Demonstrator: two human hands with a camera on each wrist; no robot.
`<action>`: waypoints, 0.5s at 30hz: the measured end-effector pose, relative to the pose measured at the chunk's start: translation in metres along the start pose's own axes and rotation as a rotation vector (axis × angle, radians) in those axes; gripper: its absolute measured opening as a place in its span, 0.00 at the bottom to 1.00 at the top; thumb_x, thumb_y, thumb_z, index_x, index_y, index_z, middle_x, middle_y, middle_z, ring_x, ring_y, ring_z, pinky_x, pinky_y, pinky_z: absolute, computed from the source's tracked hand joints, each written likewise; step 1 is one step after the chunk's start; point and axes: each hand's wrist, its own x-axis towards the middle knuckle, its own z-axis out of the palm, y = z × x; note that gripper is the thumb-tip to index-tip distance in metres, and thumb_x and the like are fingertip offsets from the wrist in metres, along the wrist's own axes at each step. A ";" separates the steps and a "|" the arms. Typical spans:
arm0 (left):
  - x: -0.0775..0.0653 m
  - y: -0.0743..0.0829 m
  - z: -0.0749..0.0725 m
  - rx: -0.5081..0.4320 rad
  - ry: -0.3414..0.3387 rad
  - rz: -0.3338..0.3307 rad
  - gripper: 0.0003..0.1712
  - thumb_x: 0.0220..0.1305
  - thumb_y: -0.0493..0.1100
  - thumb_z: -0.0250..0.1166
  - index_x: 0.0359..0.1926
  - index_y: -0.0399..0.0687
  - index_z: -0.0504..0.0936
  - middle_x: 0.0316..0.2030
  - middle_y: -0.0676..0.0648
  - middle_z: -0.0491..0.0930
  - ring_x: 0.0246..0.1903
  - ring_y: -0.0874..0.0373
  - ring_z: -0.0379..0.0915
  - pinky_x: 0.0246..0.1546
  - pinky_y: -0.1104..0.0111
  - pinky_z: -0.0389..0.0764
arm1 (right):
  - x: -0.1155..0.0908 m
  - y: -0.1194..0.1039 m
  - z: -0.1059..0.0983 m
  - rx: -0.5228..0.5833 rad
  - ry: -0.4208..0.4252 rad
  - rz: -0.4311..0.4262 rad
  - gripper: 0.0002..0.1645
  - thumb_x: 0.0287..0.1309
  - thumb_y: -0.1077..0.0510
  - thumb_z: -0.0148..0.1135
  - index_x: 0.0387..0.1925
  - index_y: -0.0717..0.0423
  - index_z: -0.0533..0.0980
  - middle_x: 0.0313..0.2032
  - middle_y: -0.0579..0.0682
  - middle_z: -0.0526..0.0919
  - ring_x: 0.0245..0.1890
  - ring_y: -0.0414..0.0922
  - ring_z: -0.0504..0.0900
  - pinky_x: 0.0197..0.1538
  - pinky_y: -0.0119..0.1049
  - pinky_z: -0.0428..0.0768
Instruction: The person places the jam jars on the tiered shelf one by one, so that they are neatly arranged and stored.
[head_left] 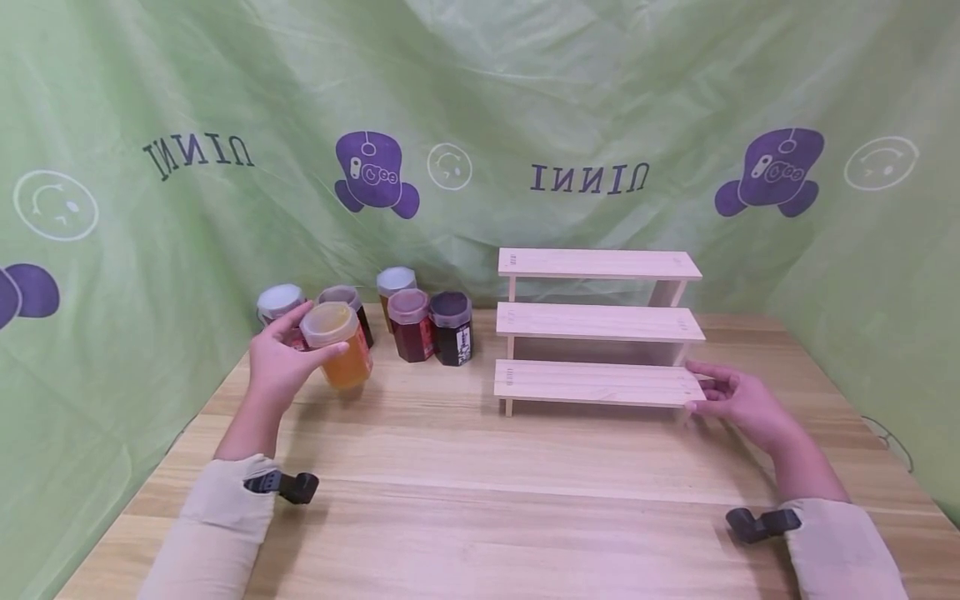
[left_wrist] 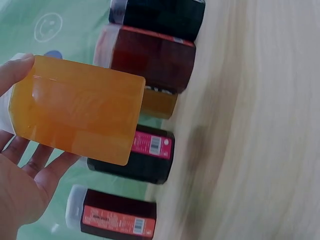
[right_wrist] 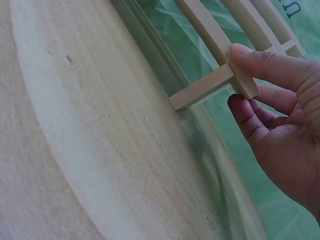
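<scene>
My left hand (head_left: pixel 281 362) grips a jar of orange-yellow contents (head_left: pixel 347 360) near its pale lid, holding it above the table at the left. The left wrist view has the same jar (left_wrist: pixel 80 107) tilted in front of several others, thumb and fingers around the lid end. On the right, my right hand (head_left: pixel 742 404) pinches the right end of the lowest board of a three-tier wooden shelf (head_left: pixel 600 383). Up close, the right wrist view has the thumb on top of the board end (right_wrist: pixel 245 87) and curled fingers beneath it, beside a short wooden leg (right_wrist: pixel 202 87).
Behind the held jar stand a white-lidded jar (head_left: pixel 281 298) and a dark jar (head_left: pixel 364 325). Nearer the middle are a dark red jar (head_left: pixel 412 333), a black jar (head_left: pixel 452 337) and a white-lidded amber jar (head_left: pixel 395 282). A green curtain (head_left: pixel 480 100) hangs behind the wooden table (head_left: pixel 480 500).
</scene>
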 end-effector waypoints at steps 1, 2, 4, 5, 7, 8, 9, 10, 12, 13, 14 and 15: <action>0.000 0.001 0.001 0.002 -0.007 0.003 0.52 0.46 0.49 0.80 0.71 0.47 0.65 0.61 0.39 0.72 0.54 0.54 0.71 0.49 0.76 0.77 | 0.000 0.000 0.000 0.005 0.001 0.000 0.48 0.52 0.64 0.71 0.69 0.73 0.55 0.49 0.56 0.80 0.43 0.31 0.79 0.46 0.26 0.80; 0.000 0.002 0.002 0.002 -0.014 0.005 0.52 0.46 0.49 0.80 0.71 0.47 0.65 0.61 0.39 0.72 0.54 0.53 0.70 0.49 0.74 0.78 | 0.000 -0.001 0.000 0.010 0.002 0.001 0.48 0.52 0.64 0.71 0.69 0.73 0.55 0.49 0.54 0.80 0.43 0.32 0.80 0.46 0.26 0.80; -0.001 0.004 0.005 0.003 -0.023 0.011 0.52 0.46 0.49 0.80 0.71 0.48 0.65 0.60 0.39 0.72 0.55 0.51 0.70 0.51 0.72 0.78 | 0.000 -0.001 0.000 0.016 0.003 0.002 0.49 0.52 0.65 0.71 0.69 0.74 0.55 0.48 0.53 0.81 0.43 0.32 0.80 0.45 0.27 0.81; -0.001 0.005 0.006 0.004 -0.028 0.013 0.53 0.46 0.49 0.80 0.71 0.48 0.65 0.60 0.39 0.73 0.56 0.51 0.70 0.51 0.71 0.78 | -0.001 -0.002 0.000 0.015 0.003 0.002 0.49 0.52 0.65 0.71 0.69 0.74 0.55 0.48 0.54 0.80 0.43 0.32 0.80 0.45 0.27 0.81; -0.001 0.006 0.009 0.000 -0.035 0.015 0.53 0.46 0.49 0.80 0.72 0.49 0.65 0.59 0.39 0.73 0.56 0.50 0.70 0.52 0.68 0.78 | 0.000 -0.002 0.001 0.011 0.002 0.000 0.49 0.52 0.65 0.71 0.69 0.73 0.55 0.49 0.58 0.80 0.43 0.32 0.79 0.45 0.27 0.81; -0.002 0.007 0.010 -0.006 -0.037 0.015 0.53 0.46 0.49 0.80 0.72 0.49 0.65 0.59 0.39 0.73 0.56 0.50 0.70 0.53 0.67 0.78 | 0.000 -0.002 0.001 0.006 0.001 0.000 0.49 0.52 0.65 0.71 0.69 0.73 0.55 0.50 0.61 0.79 0.43 0.32 0.79 0.46 0.27 0.81; -0.002 0.008 0.011 -0.013 -0.039 0.017 0.53 0.46 0.48 0.80 0.72 0.49 0.65 0.59 0.39 0.74 0.56 0.50 0.71 0.53 0.66 0.78 | 0.000 -0.002 0.001 0.001 0.002 -0.001 0.49 0.52 0.64 0.71 0.69 0.73 0.55 0.51 0.63 0.78 0.43 0.31 0.79 0.46 0.26 0.80; -0.002 0.009 0.013 -0.024 -0.044 0.020 0.52 0.46 0.48 0.80 0.71 0.49 0.65 0.59 0.39 0.74 0.56 0.49 0.71 0.55 0.65 0.77 | 0.000 -0.002 0.001 -0.006 0.002 -0.002 0.49 0.53 0.64 0.71 0.69 0.73 0.55 0.52 0.65 0.77 0.44 0.31 0.79 0.46 0.26 0.80; -0.001 0.011 0.016 -0.049 -0.049 0.027 0.52 0.46 0.46 0.81 0.71 0.48 0.66 0.60 0.39 0.74 0.57 0.50 0.70 0.57 0.64 0.76 | 0.000 -0.002 0.001 -0.015 0.004 0.000 0.49 0.53 0.63 0.71 0.69 0.72 0.55 0.53 0.67 0.77 0.44 0.31 0.79 0.46 0.26 0.80; -0.001 0.012 0.018 -0.058 -0.054 0.031 0.51 0.45 0.46 0.81 0.71 0.48 0.66 0.61 0.40 0.73 0.58 0.50 0.70 0.58 0.63 0.75 | 0.000 -0.002 0.001 -0.017 0.006 0.002 0.49 0.53 0.63 0.71 0.69 0.72 0.55 0.53 0.67 0.77 0.43 0.32 0.79 0.45 0.26 0.80; -0.001 0.014 0.020 -0.061 -0.056 0.033 0.51 0.45 0.46 0.81 0.70 0.48 0.67 0.61 0.40 0.73 0.58 0.51 0.70 0.59 0.64 0.74 | 0.000 -0.002 0.001 -0.017 0.007 0.004 0.49 0.52 0.63 0.71 0.69 0.72 0.55 0.52 0.66 0.77 0.43 0.32 0.79 0.45 0.26 0.80; 0.000 0.015 0.022 -0.064 -0.058 0.037 0.51 0.45 0.45 0.81 0.70 0.48 0.67 0.61 0.41 0.73 0.58 0.51 0.70 0.59 0.64 0.74 | 0.000 -0.002 0.000 -0.017 0.008 0.004 0.49 0.52 0.64 0.71 0.69 0.72 0.55 0.52 0.66 0.77 0.43 0.32 0.79 0.45 0.27 0.80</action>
